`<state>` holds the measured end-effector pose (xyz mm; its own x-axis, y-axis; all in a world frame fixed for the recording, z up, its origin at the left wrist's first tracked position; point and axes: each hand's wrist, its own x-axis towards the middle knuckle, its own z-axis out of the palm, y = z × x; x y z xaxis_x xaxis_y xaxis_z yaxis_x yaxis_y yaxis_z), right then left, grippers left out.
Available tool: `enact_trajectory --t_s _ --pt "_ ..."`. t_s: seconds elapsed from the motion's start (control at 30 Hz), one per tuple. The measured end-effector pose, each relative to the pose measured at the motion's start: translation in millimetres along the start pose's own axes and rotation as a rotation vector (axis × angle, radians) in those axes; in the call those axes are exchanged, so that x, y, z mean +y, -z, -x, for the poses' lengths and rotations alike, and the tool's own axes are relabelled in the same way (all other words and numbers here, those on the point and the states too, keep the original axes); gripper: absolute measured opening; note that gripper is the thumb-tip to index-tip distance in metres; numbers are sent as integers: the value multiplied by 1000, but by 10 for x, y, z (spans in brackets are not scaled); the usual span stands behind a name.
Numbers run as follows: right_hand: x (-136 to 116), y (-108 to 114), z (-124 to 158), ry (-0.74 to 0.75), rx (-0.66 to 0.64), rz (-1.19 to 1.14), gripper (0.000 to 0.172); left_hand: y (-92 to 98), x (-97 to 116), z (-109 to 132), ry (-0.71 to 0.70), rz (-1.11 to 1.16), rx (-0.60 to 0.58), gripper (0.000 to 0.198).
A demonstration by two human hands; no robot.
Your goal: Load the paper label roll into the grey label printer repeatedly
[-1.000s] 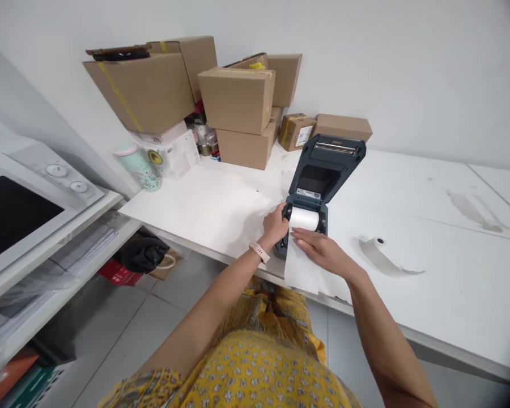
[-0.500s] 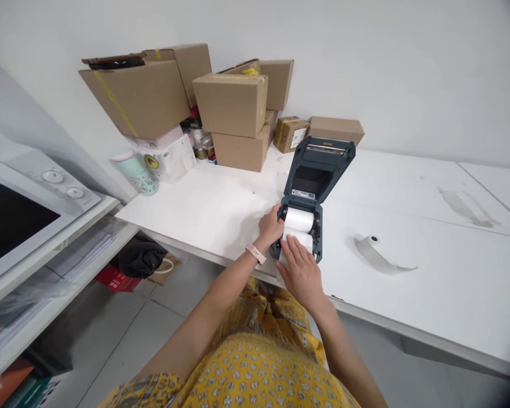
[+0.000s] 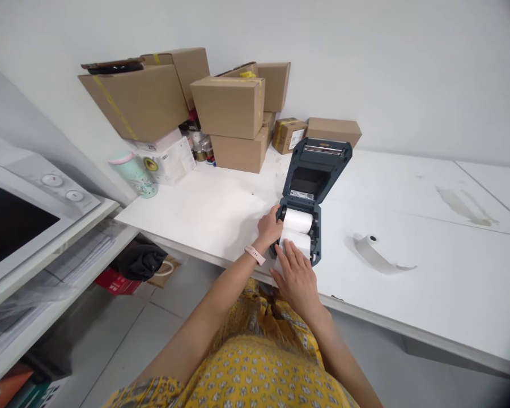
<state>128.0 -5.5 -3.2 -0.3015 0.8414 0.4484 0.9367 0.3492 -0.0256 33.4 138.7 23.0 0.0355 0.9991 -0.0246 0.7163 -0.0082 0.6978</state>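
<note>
A dark blue-grey label printer (image 3: 318, 241) stands at the table's front edge with its lid (image 3: 323, 170) raised. Inside lies a white paper roll (image 3: 298, 220), and a loose paper strip (image 3: 297, 241) runs from it toward the front. My left hand (image 3: 270, 228) grips the printer's left side by the roll, its fingertips partly hidden. Stretched out flat, the fingers of my right hand (image 3: 298, 276) rest on the strip at the printer's front. To the right, a small partly unrolled paper roll (image 3: 372, 249) lies on the table.
The white table (image 3: 429, 294) runs along the wall. Stacked cardboard boxes (image 3: 229, 110) stand at the back left, beside a mint tumbler (image 3: 134, 174) and a white box (image 3: 174, 161). A microwave (image 3: 29, 198) sits on a shelf at far left.
My right hand has slid slightly toward the printer's front edge, leaving more of the paper strip showing. My left hand keeps its place on the printer's side.
</note>
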Motion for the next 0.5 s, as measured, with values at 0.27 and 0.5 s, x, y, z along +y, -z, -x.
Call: enact_trajectory --t_s 0.27,0.5 --pt "7 28 -2 19 12 -12 54 35 106 195 -95 -30 20 66" --pt "-4 53 -13 9 -17 -16 41 27 179 341 -733 -113 -219 33"
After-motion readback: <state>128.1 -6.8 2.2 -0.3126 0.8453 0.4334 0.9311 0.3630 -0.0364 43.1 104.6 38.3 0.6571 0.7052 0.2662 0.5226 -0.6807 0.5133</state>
